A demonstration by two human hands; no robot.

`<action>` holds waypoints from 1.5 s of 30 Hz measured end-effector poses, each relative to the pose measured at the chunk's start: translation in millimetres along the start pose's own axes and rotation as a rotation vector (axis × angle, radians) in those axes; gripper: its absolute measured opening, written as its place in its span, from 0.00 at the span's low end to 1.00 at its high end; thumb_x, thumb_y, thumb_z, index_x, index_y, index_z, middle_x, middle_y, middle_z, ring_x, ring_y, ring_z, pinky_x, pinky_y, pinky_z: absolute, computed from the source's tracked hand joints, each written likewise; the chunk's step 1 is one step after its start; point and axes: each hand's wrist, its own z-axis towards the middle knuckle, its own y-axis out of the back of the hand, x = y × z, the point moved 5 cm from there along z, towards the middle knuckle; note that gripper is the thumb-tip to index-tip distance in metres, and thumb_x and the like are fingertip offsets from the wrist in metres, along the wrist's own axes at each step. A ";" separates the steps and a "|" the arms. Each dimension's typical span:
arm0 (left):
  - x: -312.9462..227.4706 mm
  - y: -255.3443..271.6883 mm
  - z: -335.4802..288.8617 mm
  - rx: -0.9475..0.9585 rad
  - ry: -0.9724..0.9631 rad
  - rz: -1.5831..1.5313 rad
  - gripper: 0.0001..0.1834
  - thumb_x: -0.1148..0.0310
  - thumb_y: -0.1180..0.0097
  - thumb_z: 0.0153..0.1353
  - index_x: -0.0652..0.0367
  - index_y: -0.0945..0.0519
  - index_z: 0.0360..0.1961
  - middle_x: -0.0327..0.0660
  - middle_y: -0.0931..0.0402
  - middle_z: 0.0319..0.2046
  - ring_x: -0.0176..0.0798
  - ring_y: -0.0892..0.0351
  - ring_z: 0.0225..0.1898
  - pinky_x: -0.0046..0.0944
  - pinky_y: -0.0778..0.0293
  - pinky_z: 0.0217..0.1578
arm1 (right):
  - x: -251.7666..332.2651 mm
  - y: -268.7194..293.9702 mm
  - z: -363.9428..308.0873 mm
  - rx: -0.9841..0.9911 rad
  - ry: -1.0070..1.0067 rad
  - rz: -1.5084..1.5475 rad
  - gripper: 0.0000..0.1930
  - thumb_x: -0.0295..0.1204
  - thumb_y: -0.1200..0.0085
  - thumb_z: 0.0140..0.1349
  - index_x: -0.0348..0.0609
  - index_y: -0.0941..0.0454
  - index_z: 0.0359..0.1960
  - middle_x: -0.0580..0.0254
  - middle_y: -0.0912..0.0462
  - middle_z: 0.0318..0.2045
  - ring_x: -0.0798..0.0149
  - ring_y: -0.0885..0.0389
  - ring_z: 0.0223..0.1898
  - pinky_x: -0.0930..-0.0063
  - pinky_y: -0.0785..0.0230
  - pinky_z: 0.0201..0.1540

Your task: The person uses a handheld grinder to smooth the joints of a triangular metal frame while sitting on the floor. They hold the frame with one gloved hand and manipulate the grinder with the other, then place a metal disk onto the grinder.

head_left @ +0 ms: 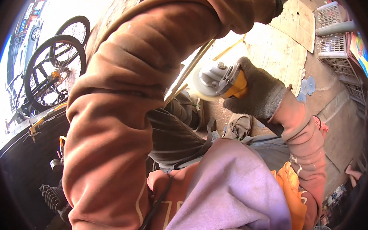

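Observation:
My right hand [257,91], in a dark knitted glove, is wrapped round a yellow and grey angle grinder [235,85]. The grinder's pale round disc [203,85] faces left, near some long thin strips [189,72] partly hidden by my left sleeve. My left arm reaches up across the view to the top edge. Only part of my gloved left hand [266,7] shows there; its fingers are cut off by the frame, so what it touches is out of sight. Below the grinder are my shoes [238,126] and dark trousers.
Flat cardboard [292,25] lies on the ground ahead. Several blue-grey discs [308,85] rest right of the grinder. Plastic crates [334,47] stand at the far right. A bicycle [55,74] is at the left. A purple cloth [234,189] hangs down my front.

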 end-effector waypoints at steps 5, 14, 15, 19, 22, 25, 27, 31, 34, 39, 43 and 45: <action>0.6 9.0 -0.6 -0.015 -0.009 0.008 0.17 0.68 0.35 0.51 0.73 0.17 0.36 0.52 0.19 0.28 0.52 0.17 0.32 0.47 0.24 0.33 | -18.7 10.0 11.1 -0.056 0.015 -0.105 0.36 0.36 0.27 0.48 0.33 0.31 0.55 0.45 0.16 0.43 0.50 0.16 0.46 0.61 0.25 0.50; -4.7 10.0 -17.8 -0.007 -0.022 -0.003 0.16 0.68 0.35 0.51 0.72 0.17 0.37 0.52 0.19 0.29 0.52 0.17 0.33 0.47 0.24 0.34 | 12.7 -0.7 -1.2 0.034 0.007 -0.037 0.31 0.37 0.28 0.47 0.39 0.32 0.48 0.45 0.16 0.38 0.45 0.14 0.43 0.61 0.23 0.46; -4.4 10.3 -19.5 -0.006 -0.024 0.000 0.16 0.68 0.35 0.51 0.72 0.17 0.37 0.52 0.19 0.29 0.52 0.17 0.33 0.47 0.24 0.34 | 15.3 -0.8 -3.6 0.033 0.021 -0.056 0.31 0.37 0.28 0.47 0.40 0.32 0.49 0.45 0.16 0.38 0.44 0.14 0.42 0.60 0.23 0.45; -5.0 11.8 -22.6 -0.003 -0.030 -0.002 0.16 0.68 0.36 0.51 0.72 0.17 0.37 0.52 0.19 0.29 0.52 0.17 0.33 0.47 0.24 0.34 | 19.4 -3.9 -9.1 0.074 0.041 -0.100 0.32 0.37 0.28 0.46 0.40 0.33 0.50 0.44 0.15 0.37 0.42 0.14 0.42 0.57 0.22 0.44; -7.0 11.7 -22.9 -0.004 -0.034 -0.006 0.16 0.68 0.36 0.51 0.72 0.17 0.37 0.53 0.19 0.29 0.52 0.17 0.34 0.47 0.24 0.34 | 24.8 -6.4 -13.1 0.140 -0.004 -0.095 0.34 0.37 0.28 0.46 0.40 0.33 0.52 0.43 0.15 0.38 0.42 0.14 0.43 0.57 0.22 0.44; -7.3 10.8 -24.2 -0.005 -0.032 -0.010 0.16 0.68 0.36 0.51 0.72 0.16 0.37 0.53 0.19 0.29 0.52 0.17 0.34 0.47 0.24 0.34 | 37.1 -6.9 -24.9 0.006 0.193 -0.095 0.35 0.37 0.28 0.46 0.39 0.33 0.53 0.43 0.15 0.38 0.43 0.14 0.44 0.58 0.23 0.45; -7.0 10.9 -24.4 -0.002 -0.034 -0.010 0.16 0.68 0.36 0.51 0.72 0.16 0.37 0.53 0.19 0.30 0.52 0.17 0.34 0.47 0.24 0.34 | 34.4 -4.4 -27.3 -0.040 0.189 -0.076 0.35 0.37 0.28 0.46 0.39 0.33 0.54 0.44 0.15 0.38 0.43 0.14 0.44 0.59 0.23 0.46; -8.8 12.7 -22.0 0.000 -0.046 -0.004 0.16 0.68 0.36 0.51 0.72 0.16 0.37 0.53 0.19 0.30 0.52 0.17 0.34 0.47 0.24 0.34 | 20.2 -0.5 -19.2 0.047 -0.018 -0.040 0.34 0.36 0.28 0.46 0.40 0.33 0.53 0.46 0.15 0.39 0.45 0.14 0.44 0.60 0.23 0.47; -9.5 12.7 -22.8 0.006 -0.049 0.004 0.16 0.68 0.36 0.52 0.72 0.16 0.37 0.53 0.19 0.30 0.52 0.17 0.35 0.47 0.24 0.35 | 23.3 -2.8 -17.0 0.058 0.017 -0.010 0.33 0.35 0.28 0.46 0.41 0.33 0.53 0.47 0.15 0.40 0.46 0.14 0.44 0.60 0.23 0.46; -9.4 14.0 -21.4 0.015 -0.051 0.015 0.16 0.68 0.36 0.52 0.71 0.16 0.37 0.53 0.19 0.31 0.52 0.17 0.35 0.46 0.24 0.35 | 26.4 -3.4 -14.1 0.070 -0.012 -0.001 0.32 0.35 0.28 0.47 0.41 0.33 0.51 0.47 0.15 0.39 0.45 0.14 0.44 0.59 0.22 0.45; -9.8 14.0 -17.4 0.010 -0.048 0.008 0.15 0.68 0.36 0.52 0.71 0.16 0.37 0.53 0.19 0.31 0.52 0.17 0.35 0.46 0.24 0.35 | 22.7 -4.8 -15.4 0.031 0.071 0.019 0.32 0.35 0.28 0.47 0.41 0.33 0.51 0.47 0.15 0.39 0.44 0.14 0.44 0.59 0.22 0.45; -9.1 13.9 -16.0 0.013 -0.047 0.010 0.15 0.68 0.36 0.52 0.71 0.16 0.37 0.53 0.19 0.31 0.52 0.17 0.35 0.46 0.24 0.35 | 23.7 -4.9 -14.1 0.049 0.074 0.014 0.33 0.38 0.30 0.47 0.36 0.33 0.51 0.44 0.15 0.40 0.43 0.14 0.45 0.59 0.22 0.47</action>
